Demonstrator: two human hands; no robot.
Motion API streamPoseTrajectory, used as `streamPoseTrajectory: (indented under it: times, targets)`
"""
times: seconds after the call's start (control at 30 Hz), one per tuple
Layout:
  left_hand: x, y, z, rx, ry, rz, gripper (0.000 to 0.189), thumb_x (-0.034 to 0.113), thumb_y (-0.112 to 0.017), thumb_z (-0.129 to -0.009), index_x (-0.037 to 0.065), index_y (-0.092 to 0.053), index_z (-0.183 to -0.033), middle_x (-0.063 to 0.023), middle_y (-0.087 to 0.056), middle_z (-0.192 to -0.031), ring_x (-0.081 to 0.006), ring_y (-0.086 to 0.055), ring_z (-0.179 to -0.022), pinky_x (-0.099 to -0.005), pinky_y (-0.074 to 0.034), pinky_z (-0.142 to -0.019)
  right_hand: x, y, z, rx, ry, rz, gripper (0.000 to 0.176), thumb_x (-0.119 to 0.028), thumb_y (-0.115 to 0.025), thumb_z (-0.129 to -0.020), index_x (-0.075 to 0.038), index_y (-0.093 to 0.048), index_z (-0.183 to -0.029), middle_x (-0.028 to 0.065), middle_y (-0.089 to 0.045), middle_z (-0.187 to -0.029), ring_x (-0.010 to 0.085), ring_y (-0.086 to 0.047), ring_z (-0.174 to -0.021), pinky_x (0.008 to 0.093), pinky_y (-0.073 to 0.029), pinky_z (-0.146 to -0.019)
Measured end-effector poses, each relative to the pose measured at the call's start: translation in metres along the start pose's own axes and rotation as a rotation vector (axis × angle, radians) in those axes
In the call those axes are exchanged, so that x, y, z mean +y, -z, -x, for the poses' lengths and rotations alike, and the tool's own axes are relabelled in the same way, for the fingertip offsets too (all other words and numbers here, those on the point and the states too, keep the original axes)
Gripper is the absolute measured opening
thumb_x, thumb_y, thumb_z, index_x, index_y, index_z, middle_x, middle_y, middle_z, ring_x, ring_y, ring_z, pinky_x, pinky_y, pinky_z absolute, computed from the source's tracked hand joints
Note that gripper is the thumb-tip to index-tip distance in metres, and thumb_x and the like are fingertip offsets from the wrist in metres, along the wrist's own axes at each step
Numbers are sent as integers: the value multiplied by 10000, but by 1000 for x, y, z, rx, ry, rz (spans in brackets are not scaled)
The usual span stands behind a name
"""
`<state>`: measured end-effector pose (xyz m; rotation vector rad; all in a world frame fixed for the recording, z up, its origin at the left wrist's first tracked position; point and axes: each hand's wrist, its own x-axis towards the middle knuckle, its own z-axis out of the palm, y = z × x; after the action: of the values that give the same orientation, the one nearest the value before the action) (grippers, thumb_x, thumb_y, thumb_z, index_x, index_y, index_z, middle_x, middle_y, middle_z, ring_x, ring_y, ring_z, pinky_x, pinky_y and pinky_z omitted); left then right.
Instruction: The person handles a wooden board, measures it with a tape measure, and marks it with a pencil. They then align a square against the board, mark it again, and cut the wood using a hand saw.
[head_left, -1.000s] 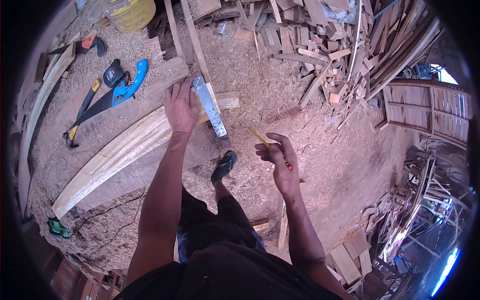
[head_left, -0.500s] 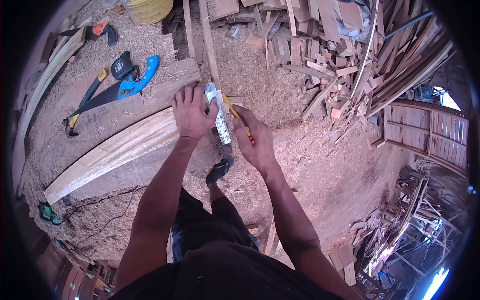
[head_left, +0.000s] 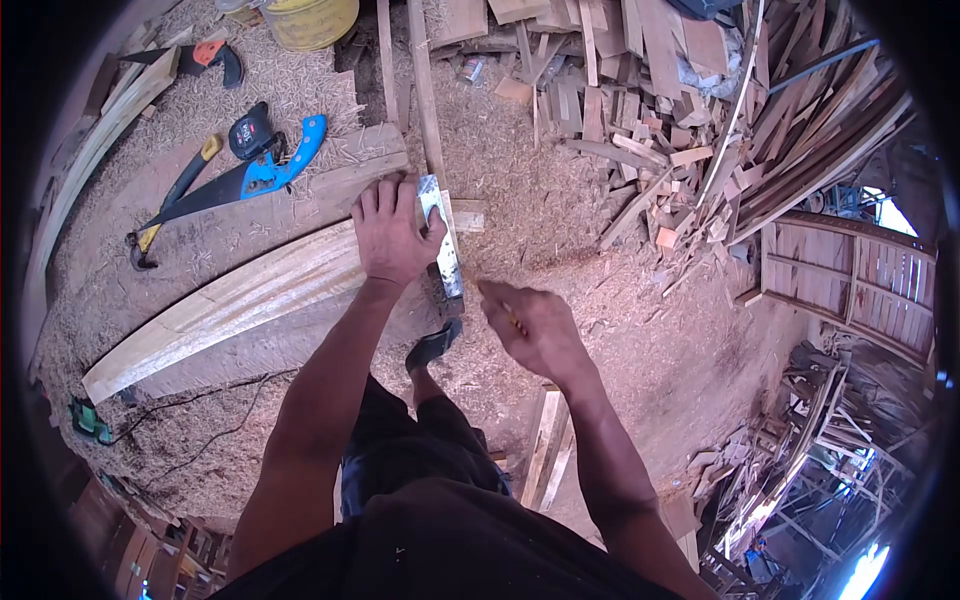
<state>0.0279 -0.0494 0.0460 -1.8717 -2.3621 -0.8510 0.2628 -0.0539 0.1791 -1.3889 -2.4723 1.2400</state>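
Left hand [head_left: 390, 232], fingers spread flat, presses try square [head_left: 446, 255] onto curved plank's [head_left: 240, 295] right end; right hand [head_left: 535, 330] pinches pencil [head_left: 514, 320] just beside it.

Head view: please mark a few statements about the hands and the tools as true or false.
1. The left hand presses on the metal square lying across the plank. True.
2. The right hand holds a knife. False: it holds a pencil.
3. The saw has a blue handle. True.
4. The right hand touches the metal square. False: it is apart from it.
5. The bucket is green. False: it is yellow.
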Motion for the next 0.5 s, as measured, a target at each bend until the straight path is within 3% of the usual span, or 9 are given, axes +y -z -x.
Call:
streamPoseTrajectory:
  times: [0.1,0.23,0.27,0.37,0.47,0.5]
  targets:
    - [5,0,1,-22,10,12,584,394,-731,-857,85,-649,-1345,-139,-624,-1290,-380,-554,-1242,-550,-397,-1095,2,-14,-35,286,73,-126,400,-270,-649,-1053,-62,-706,-1390,239,-750,-854,427,-748,-775,508,-600,-728]
    - [3,-1,1,-7,2,8,594,405,-737,-857,81,-648,-1347,-139,-623,-1309,-375,-553,-1250,-548,-397,-1097,14,-43,-72,372,156,-173,437,-298,-636,-1073,-51,-672,-1432,259,-745,-895,438,-746,-802,504,-604,-737]
    - [3,0,-1,-9,-2,11,596,401,-741,-857,73,-647,-1347,-140,-625,-1315,-372,-554,-1253,-550,-400,-1098,3,-37,-66,273,12,-206,430,-307,-640,-1078,-54,-680,-1424,262,-757,-949,424,-759,-855,489,-610,-762]
    - [4,6,-1,-3,-1,26,573,369,-745,-848,70,-653,-1328,-139,-629,-1315,-366,-556,-1255,-552,-405,-1097,15,-51,-39,369,148,-220,411,-297,-649,-1076,-59,-695,-1408,247,-767,-944,406,-769,-878,477,-614,-776]
    - [-1,1,1,17,-17,35,568,357,-747,-839,55,-652,-1310,-151,-621,-1307,-371,-550,-1243,-561,-401,-1109,6,-34,18,113,58,74,377,-254,-647,-1075,-54,-705,-1389,246,-761,-936,407,-768,-868,461,-611,-762]
    - [0,-1,0,24,-23,41,568,356,-747,-838,51,-651,-1308,-154,-619,-1305,-374,-548,-1240,-563,-400,-1110,1,-33,34,120,36,-22,379,-227,-643,-1071,-48,-700,-1400,235,-764,-960,380,-766,-840,441,-605,-738]
